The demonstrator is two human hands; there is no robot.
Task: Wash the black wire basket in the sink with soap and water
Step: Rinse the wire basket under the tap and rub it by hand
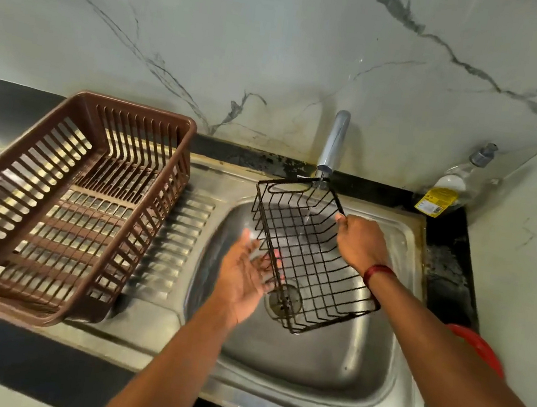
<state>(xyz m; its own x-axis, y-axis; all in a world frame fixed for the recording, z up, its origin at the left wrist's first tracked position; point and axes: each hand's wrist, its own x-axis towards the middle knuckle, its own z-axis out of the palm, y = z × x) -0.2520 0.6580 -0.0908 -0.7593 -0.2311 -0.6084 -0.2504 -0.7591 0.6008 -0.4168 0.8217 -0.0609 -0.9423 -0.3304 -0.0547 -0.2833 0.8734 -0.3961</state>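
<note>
We see the black wire basket [307, 259] tilted over the stainless steel sink [308, 355], under a thin stream from the chrome tap [333, 143]; our right hand [359, 242] grips its rim; our left hand [244, 275], fingers spread and relaxed, touches its side; a brown slatted plastic crate [65, 204] sits on the drainboard.

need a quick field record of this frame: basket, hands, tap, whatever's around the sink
basket: black wire basket, held tilted over the sink, under the tap
right hand: right hand grips the basket's upper rim
left hand: left hand open, palm against the basket's side
tap: tap running, thin stream falls into the basket
drain: drain seen through the wires
left of sink: brown plastic dish rack on the drainboard
back right corner: soap bottle
</note>
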